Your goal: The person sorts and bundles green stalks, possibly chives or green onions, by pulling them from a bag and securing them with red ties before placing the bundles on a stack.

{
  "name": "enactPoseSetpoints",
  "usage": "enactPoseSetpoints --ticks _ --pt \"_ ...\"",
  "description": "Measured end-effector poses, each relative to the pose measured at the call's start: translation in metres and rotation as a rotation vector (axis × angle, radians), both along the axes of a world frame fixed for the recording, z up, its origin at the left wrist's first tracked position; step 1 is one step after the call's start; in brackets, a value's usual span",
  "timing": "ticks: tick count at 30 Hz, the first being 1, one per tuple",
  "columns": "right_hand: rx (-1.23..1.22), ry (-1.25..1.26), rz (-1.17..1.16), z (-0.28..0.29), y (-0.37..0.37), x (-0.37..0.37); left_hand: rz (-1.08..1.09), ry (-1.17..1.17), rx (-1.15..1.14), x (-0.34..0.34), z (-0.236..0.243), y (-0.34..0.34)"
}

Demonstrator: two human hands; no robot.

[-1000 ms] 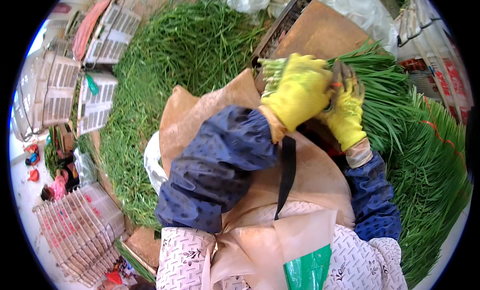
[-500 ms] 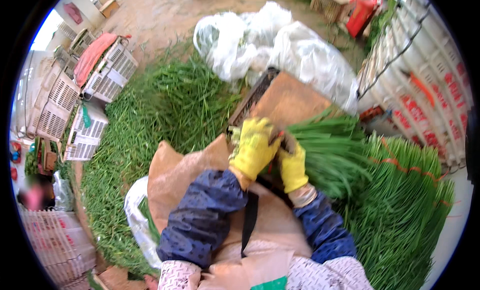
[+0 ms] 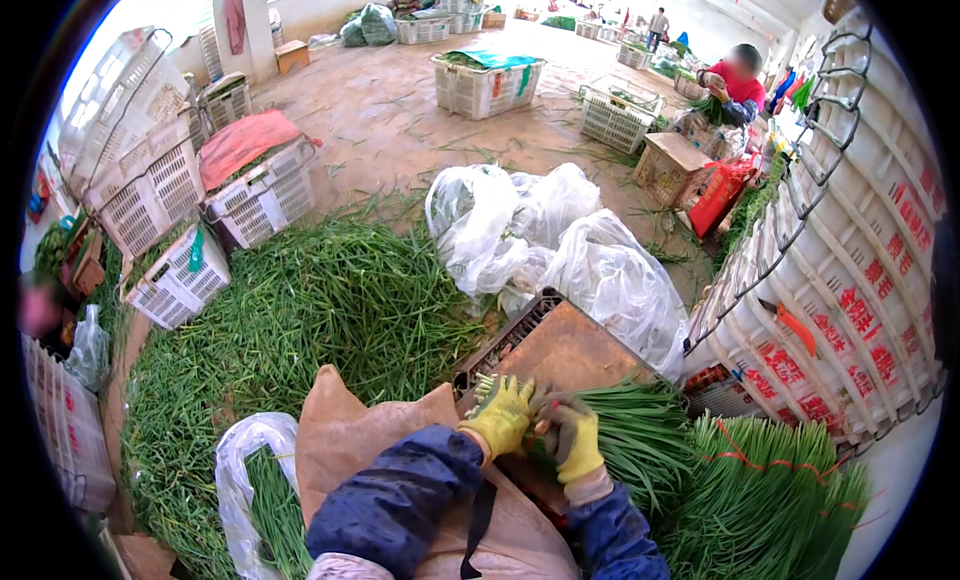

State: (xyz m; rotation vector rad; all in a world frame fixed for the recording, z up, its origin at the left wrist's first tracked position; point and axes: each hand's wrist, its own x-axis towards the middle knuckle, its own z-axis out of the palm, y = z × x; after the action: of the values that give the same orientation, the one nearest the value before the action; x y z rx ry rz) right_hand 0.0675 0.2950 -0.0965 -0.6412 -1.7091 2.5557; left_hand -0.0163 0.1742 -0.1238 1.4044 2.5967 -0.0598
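Both my hands wear yellow gloves and are close together in front of my apron, over the near edge of a brown board (image 3: 575, 348). My left hand (image 3: 502, 416) is closed round the stem end of a bunch of garlic chives (image 3: 630, 435); pale stem tips show beside its fingers, and the green leaves spread to the right. My right hand (image 3: 572, 438) is bent at the same bunch with its fingers pinched together. What lies between those fingertips is too small to make out. The middle of the bunch is hidden behind my hands.
Loose chives (image 3: 330, 290) cover the floor ahead and left. White plastic bags (image 3: 610, 270) lie beyond the board. Banded chive bundles (image 3: 770, 490) stand at the right, below stacked white crates (image 3: 850, 280). More crates (image 3: 262, 195) stand left. A person (image 3: 740, 80) works at the far right.
The view has tilted up, so more of the room shows and my hands sit lower in it. My right hand has shifted slightly relative to the left; both remain at the bunch.
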Motion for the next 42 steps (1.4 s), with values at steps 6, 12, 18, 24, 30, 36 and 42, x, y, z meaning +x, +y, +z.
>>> enactPoseSetpoints --ticks 6,12,18,24,30,36,42 --pt "-0.414 -0.072 -0.122 -0.047 -0.007 0.076 0.073 -0.009 -0.024 0.000 0.014 0.012" --pt "-0.820 -0.208 -0.109 -0.086 -0.005 0.084 -0.012 -0.101 -0.023 -0.018 0.030 0.029" --pt "-0.746 -0.155 0.006 -0.126 0.009 0.099 -0.026 -0.255 0.030 -0.008 0.021 0.028" --pt "-0.423 -0.049 0.132 -0.116 0.007 0.094 0.012 -0.347 0.094 -0.007 0.014 0.028" --pt "1.282 0.488 0.301 -0.108 0.025 0.077 0.052 -0.462 0.433 0.010 0.022 0.003" --pt "0.820 0.182 0.054 -0.054 0.062 0.063 0.005 -0.394 0.902 0.005 0.079 0.009" --pt "0.312 0.080 -0.089 -0.006 0.087 0.057 0.110 -0.622 1.105 0.008 0.055 0.038"
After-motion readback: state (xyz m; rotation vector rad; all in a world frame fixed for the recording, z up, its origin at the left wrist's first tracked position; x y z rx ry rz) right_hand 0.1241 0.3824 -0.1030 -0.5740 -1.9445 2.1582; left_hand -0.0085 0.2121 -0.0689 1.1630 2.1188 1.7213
